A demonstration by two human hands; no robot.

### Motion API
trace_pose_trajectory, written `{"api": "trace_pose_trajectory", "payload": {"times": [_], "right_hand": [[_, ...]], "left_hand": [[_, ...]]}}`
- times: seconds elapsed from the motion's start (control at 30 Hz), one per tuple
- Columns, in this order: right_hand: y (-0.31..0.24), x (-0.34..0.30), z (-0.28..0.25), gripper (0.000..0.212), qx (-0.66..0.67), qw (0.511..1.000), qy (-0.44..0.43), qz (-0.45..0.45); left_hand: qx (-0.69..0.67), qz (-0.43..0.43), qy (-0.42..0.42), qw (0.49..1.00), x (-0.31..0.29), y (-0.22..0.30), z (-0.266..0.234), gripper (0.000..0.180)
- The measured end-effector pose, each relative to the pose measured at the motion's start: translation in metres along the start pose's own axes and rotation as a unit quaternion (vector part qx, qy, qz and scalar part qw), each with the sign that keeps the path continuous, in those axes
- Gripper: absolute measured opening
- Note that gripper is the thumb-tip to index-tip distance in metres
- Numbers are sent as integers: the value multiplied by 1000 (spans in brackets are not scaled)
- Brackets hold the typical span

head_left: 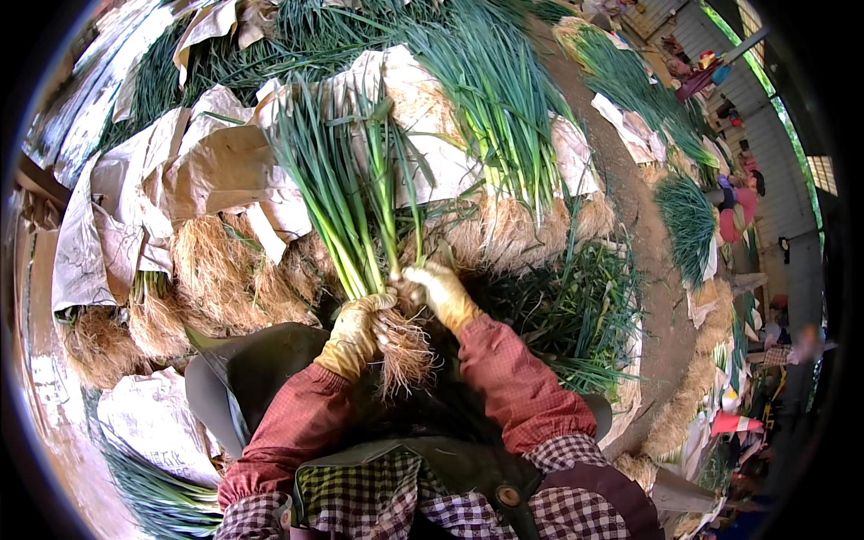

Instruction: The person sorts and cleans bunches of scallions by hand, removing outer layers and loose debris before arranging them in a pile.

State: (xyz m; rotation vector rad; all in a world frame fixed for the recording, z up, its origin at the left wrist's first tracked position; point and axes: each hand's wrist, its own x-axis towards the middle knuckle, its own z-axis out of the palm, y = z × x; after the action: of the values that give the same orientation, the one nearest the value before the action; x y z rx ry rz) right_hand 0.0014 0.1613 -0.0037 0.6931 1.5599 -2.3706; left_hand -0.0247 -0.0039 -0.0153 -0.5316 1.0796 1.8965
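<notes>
My left hand (353, 335), in a yellowed work glove, is closed around a bunch of spring onions (333, 216) just above the roots. The long green leaves point away from me, and the pale tangled roots (405, 353) hang below the hand. My right hand (443, 292), gloved likewise, is closed beside the left at the base of a few thinner spring onion stalks (380, 180). Its fingertips partly hide what they pinch. Beyond both hands, a larger pile of spring onions (504, 117) lies on pale sacking, roots toward me.
Pale sacks (216, 166) cover more bundles, whose roots (211, 261) stick out toward me. Loose green leaves (576, 306) are heaped at my right. A dirt path (661, 315) runs past them. Farther right, a person (738, 211) sits among more bundles.
</notes>
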Motion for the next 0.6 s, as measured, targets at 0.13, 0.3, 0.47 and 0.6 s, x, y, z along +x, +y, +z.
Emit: {"api": "trace_pose_trajectory", "payload": {"times": [0.13, 0.3, 0.47, 0.6], "right_hand": [[45, -28, 16, 16, -59, 985, 83, -143], [9, -85, -23, 14, -40, 929, 283, -236], [51, -139, -179, 30, -33, 875, 481, -40], [21, -109, -51, 72, -14, 979, 191, -69]], "left_hand": [[14, -68, -66, 995, -10, -2, 4, 11], [-152, -1, -154, 976, -45, 11, 45, 14], [-189, 9, -296, 936, -58, 16, 49, 16], [-186, -18, -344, 920, -64, 13, 37, 15]]}}
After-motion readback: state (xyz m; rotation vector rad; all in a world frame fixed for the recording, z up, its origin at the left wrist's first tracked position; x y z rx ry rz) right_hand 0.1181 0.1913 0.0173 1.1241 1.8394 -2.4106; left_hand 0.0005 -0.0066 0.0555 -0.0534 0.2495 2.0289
